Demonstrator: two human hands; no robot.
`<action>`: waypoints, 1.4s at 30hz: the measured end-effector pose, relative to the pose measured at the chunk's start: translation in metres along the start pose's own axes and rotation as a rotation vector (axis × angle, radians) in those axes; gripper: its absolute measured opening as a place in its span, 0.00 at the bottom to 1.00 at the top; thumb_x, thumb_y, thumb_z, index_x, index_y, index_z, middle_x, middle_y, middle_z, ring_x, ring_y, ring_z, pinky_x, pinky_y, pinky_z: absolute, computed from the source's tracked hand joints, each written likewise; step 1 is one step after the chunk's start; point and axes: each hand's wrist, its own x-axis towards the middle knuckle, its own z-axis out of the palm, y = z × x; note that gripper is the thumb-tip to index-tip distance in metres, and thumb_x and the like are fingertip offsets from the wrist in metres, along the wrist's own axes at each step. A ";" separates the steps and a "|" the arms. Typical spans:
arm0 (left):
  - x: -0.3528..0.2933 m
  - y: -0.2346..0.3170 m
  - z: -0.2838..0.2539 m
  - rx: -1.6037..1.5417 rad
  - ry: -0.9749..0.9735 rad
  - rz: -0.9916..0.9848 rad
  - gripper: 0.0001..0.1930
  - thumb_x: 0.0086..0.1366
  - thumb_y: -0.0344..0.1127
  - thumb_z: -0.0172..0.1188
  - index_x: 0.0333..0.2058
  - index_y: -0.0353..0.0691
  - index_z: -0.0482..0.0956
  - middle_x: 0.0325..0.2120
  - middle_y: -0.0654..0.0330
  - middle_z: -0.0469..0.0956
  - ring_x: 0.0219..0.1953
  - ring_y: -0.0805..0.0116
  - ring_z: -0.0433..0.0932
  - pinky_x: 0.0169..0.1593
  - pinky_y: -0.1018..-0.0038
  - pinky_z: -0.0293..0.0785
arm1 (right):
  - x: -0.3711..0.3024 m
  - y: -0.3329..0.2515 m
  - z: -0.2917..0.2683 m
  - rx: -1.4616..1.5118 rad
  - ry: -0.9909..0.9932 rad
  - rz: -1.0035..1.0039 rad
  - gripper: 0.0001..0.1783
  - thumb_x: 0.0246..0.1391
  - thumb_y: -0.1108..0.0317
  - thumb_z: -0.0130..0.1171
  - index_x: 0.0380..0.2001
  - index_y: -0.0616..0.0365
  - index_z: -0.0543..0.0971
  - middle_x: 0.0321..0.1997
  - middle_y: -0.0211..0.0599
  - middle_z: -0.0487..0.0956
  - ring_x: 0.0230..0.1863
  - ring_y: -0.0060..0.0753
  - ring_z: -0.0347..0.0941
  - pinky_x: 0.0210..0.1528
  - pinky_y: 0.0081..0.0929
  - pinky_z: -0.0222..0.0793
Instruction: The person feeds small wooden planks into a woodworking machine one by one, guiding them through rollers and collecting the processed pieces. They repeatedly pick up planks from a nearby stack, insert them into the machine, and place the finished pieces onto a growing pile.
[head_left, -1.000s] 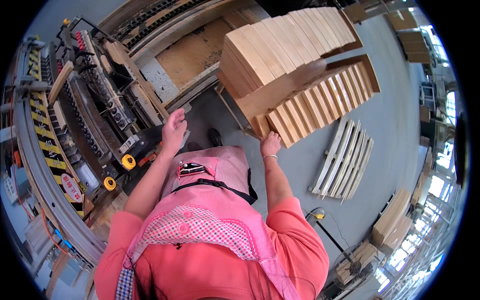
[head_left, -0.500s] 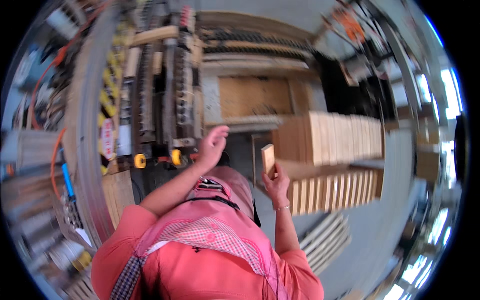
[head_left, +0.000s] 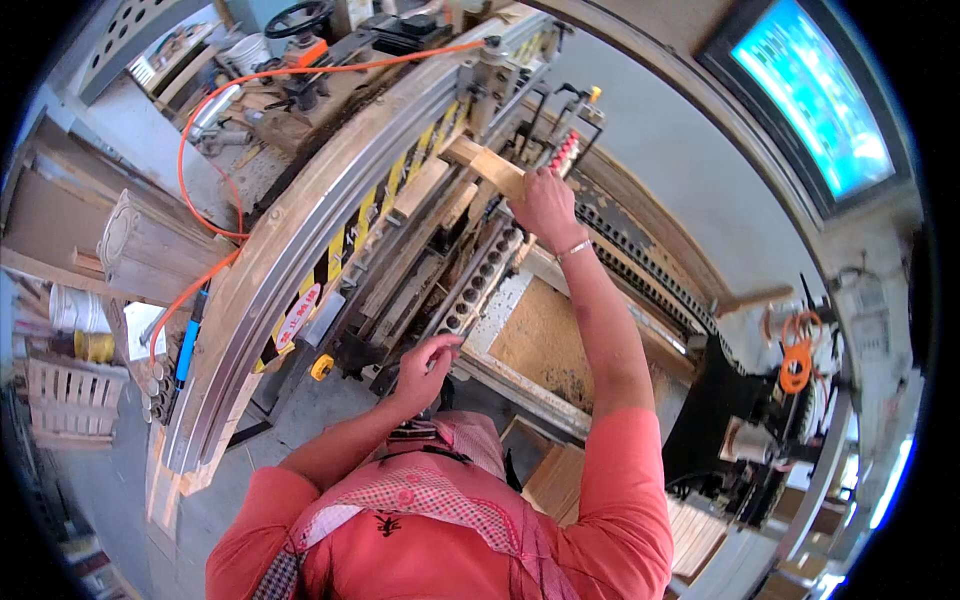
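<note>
- We see a pale wooden piece at the upper end of the yellow-and-black striped rail, reaching rightward from it; whether it is one bar or two overlapping lengths, we cannot tell.
- Our right hand is to the right of the striped rail's upper end, fingers curled together and clamped on the near end of that wood; the fingertips' undersides are hidden from us.
- Our left hand is to the right of the striped rail's lower half, fingers loosely bent with thumb and forefinger apart, near the lower end of a row of dark round wheels; we see nothing in its grip.
- Just right of the striped rail's lower end we find a yellow knob.
- Farther right of the striped rail, past the wheels, we have a tan panel.
- Left of the striped rail we see an orange hose and a blue tube.
- Well to the right of the striped rail's upper end is a lit screen.
</note>
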 end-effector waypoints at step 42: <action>0.013 -0.014 -0.024 -0.218 0.036 -0.003 0.12 0.64 0.34 0.46 0.37 0.31 0.74 0.28 0.57 0.78 0.31 0.73 0.76 0.36 0.75 0.72 | 0.066 0.006 0.039 -0.124 -0.312 0.034 0.17 0.28 0.58 0.66 0.21 0.58 0.80 0.25 0.46 0.79 0.29 0.46 0.77 0.31 0.37 0.74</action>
